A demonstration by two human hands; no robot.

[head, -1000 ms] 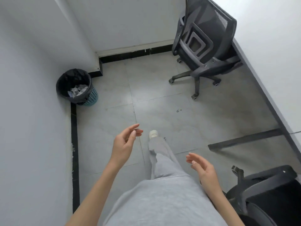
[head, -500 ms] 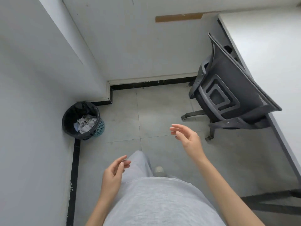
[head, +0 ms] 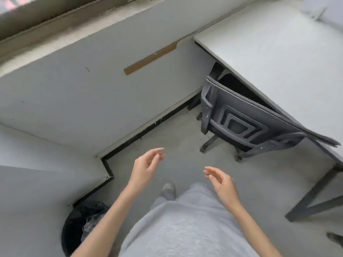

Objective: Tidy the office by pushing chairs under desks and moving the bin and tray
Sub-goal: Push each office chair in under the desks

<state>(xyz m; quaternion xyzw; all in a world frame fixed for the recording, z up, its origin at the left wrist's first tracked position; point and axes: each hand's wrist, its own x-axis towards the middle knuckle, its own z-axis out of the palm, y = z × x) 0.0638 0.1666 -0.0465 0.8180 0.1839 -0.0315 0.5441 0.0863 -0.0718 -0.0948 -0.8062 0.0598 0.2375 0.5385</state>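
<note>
A: What have I got in front of me?
B: Both hands up and holding nothing. Left hand (head: pixel 146 165) at eleven o'clock, fingers loosely curled; right hand (head: pixel 221 180) at one, fingers relaxed too.
A: And the chair (head: pixel 246 123)?
B: Up at two o'clock, its backrest leaning against the edge of the desk (head: pixel 278 52), seat tucked below.
A: I spot the bin (head: pixel 81 225) down at eight, black liner, crumpled paper inside, hard against the wall (head: pixel 65 89).
B: Yes, my left forearm crosses its rim. No tray anywhere I can see.
</note>
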